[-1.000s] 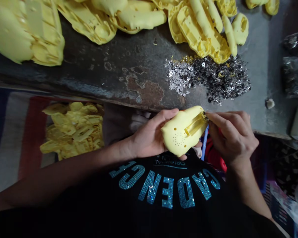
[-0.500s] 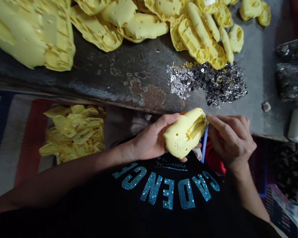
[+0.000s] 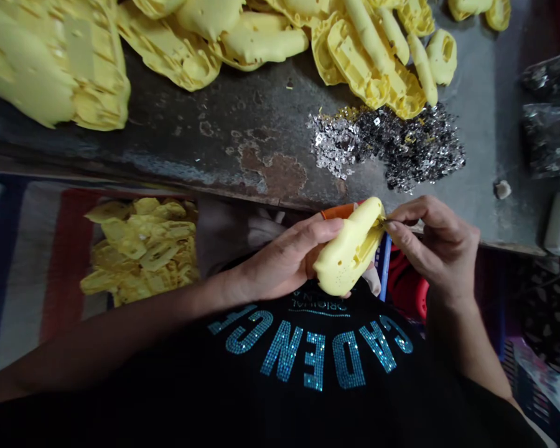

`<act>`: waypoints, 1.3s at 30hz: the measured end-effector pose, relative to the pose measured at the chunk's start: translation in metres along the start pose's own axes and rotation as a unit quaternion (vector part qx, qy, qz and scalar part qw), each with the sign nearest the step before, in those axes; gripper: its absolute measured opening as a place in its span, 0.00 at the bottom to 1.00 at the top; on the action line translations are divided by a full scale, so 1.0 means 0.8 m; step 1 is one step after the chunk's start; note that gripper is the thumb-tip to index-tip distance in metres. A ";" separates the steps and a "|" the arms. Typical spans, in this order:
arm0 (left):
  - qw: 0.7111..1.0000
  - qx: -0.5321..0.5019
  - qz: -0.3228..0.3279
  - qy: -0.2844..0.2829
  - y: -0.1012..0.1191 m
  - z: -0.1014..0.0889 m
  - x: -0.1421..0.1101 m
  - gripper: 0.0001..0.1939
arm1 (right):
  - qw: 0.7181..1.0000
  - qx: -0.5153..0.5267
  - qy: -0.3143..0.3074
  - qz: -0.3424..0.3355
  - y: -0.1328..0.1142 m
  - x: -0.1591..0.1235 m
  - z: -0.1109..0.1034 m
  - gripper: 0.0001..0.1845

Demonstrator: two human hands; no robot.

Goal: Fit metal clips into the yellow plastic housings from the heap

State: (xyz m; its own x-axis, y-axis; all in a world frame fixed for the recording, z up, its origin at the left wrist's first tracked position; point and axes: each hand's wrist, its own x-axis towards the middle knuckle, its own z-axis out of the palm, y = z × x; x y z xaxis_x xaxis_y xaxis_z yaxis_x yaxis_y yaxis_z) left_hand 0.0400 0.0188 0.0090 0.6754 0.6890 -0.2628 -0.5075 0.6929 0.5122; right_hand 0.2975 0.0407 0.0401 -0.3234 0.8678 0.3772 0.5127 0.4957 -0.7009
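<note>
A person's left hand point(image 3: 282, 264) curls shut around a rounded pale-yellow plastic casing point(image 3: 350, 252), held in the air near the edge of a worn grey metal surface point(image 3: 214, 149), while the right hand point(image 3: 436, 255) pinches a tiny metal part point(image 3: 381, 220) at its slot, seemingly mid-fitting, which calls for steady alignment.

That plastic shell point(image 3: 350, 249) is pale yellow, the shirt point(image 3: 168, 373) black with glittery teal letters point(image 3: 308, 354), the cloth point(image 3: 23, 261) striped blue, white and red, the grey table point(image 3: 191, 143) blotched rust-brown, the heap of metal bits point(image 3: 392, 149) silver and black.
</note>
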 end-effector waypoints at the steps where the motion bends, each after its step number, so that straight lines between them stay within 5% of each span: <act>1: 1.000 0.004 0.003 0.012 -0.001 0.001 0.000 0.39 | 1.000 -0.008 -0.001 0.000 0.000 0.001 0.001 0.05; 16: 0.998 -0.015 0.029 0.055 0.000 0.009 0.004 0.32 | 0.998 0.013 -0.040 0.056 -0.010 0.016 -0.020 0.09; 22: 1.000 -0.010 -0.008 -0.014 0.001 0.001 0.001 0.36 | 0.976 0.131 -0.095 0.144 0.006 0.024 -0.022 0.18; 27: 1.000 -0.007 -0.015 -0.019 0.001 -0.001 0.002 0.35 | 0.961 0.170 -0.130 0.174 0.008 0.033 -0.027 0.20; 39: 0.999 0.000 0.015 0.029 -0.002 0.007 0.004 0.33 | 0.972 0.114 -0.166 0.124 0.010 0.043 -0.026 0.21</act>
State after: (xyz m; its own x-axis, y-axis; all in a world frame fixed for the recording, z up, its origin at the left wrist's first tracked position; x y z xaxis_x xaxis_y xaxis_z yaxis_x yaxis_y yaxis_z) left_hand 0.0462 0.0187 0.0119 0.6281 0.7203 -0.2944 -0.5269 0.6721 0.5203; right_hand 0.3071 0.0756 0.0598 -0.4698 0.8827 -0.0099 0.4309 0.2195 -0.8753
